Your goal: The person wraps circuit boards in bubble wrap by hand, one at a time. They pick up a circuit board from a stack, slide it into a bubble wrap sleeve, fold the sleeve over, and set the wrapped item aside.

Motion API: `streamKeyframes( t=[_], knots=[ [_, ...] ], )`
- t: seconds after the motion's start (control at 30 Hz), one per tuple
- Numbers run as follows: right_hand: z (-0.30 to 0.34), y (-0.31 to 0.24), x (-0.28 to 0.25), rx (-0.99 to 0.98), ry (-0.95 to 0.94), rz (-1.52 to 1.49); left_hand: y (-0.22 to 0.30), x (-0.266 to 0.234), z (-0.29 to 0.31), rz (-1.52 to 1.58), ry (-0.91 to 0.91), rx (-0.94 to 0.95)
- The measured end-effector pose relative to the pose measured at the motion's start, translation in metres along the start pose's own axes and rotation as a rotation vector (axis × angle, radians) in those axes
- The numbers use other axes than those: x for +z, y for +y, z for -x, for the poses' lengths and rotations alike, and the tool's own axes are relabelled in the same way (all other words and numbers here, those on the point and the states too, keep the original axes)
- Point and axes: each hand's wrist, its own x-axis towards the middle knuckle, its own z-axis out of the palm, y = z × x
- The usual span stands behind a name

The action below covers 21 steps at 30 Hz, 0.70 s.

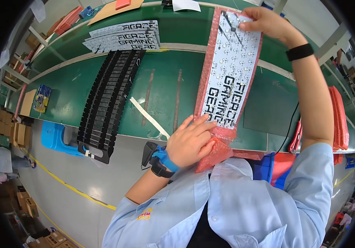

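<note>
A long white circuit board [231, 70] with black block lettering and small components lies on pink bubble wrap [204, 89], which shows along both its sides. At the far end, my right hand [262, 25] is closed on the board's corner, thumb on its face. My left hand [190, 142] grips the crumpled near end of the bubble wrap, its fingertips reaching over the board's near edge. What lies under the left palm is hidden. On my left wrist sit a blue strap [164, 157] and a black band; a black band [300, 52] circles the right wrist.
A black slotted rack [110, 95] slants over the green bench's [161, 91] front edge. Several similar white boards [123, 35] stand at its far end. A white strip [148, 118] lies nearby. Red bubble-wrap pieces [338, 120] are stacked right. A blue stool [55, 138] stands below.
</note>
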Motion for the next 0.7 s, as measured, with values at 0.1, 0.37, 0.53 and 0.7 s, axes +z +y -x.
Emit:
streamKeyframes(
  t=[0.1, 0.37, 0.53, 0.7],
  knots=[
    [0.030, -0.030, -0.017, -0.097, 0.100, 0.123, 0.002, -0.009, 0.005, -0.081, 0.076, 0.136],
    [0.097, -0.035, -0.056, -0.244, 0.493, 0.191, 0.019, -0.008, 0.001, -0.050, -0.117, 0.157],
    [0.125, -0.032, -0.058, -0.382, 0.579, 0.205, 0.025, -0.012, -0.012, -0.140, -0.183, 0.180],
    [0.140, -0.028, -0.062, -0.437, 0.641, 0.333, 0.040, -0.015, -0.012, 0.061, -0.351, 0.390]
  ],
)
